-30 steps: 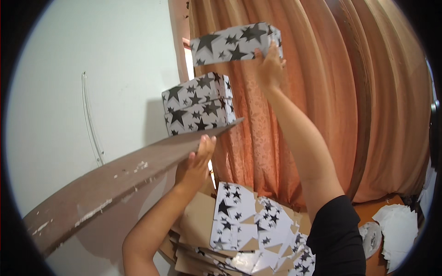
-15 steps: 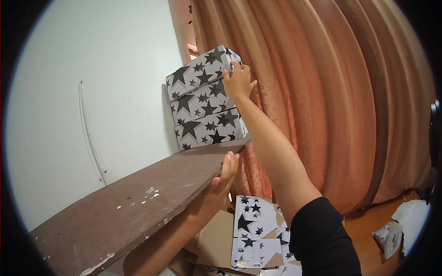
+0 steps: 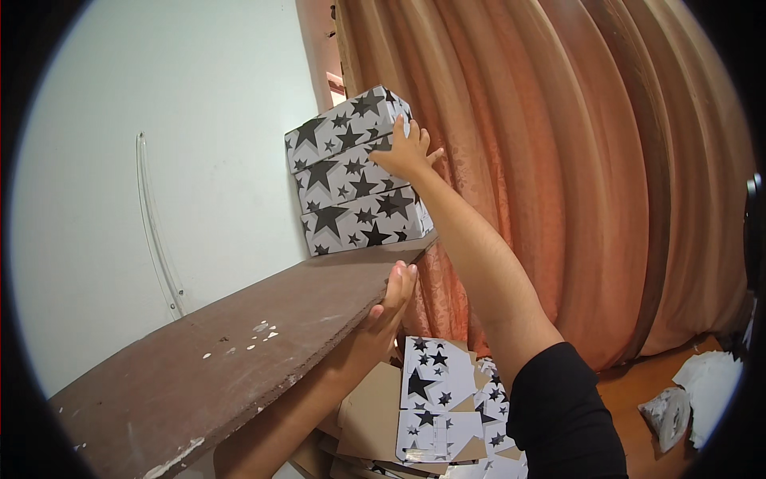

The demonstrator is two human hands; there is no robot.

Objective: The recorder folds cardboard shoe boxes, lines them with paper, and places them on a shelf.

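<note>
Three white boxes with black and grey stars stand stacked at the far end of a brown shelf [image 3: 239, 335]: a top box [image 3: 335, 132], a middle box [image 3: 331, 176] and a bottom box [image 3: 359, 223]. My right hand [image 3: 407, 153] is at the stack's right side, beside the top and middle boxes, its fingers spread. Its thumb lies in front of the middle box; I cannot tell how firmly it touches. My left arm passes beneath the shelf. My left hand [image 3: 388, 303] rests against the shelf's right edge, fingers stretched upward.
A pale wall [image 3: 215, 160] borders the shelf on the left. Orange-brown curtains [image 3: 574, 184] hang at the right. Below lie flat star-patterned cardboard sheets [image 3: 435, 391]. On an orange-brown surface [image 3: 630, 399] sit a roll of clear tape [image 3: 669, 415] and white crumpled material [image 3: 706, 387].
My right hand has slid down from the top box's right end toward the middle box, its fingers spreading. The top box has shifted slightly. My left hand stays at the shelf edge.
</note>
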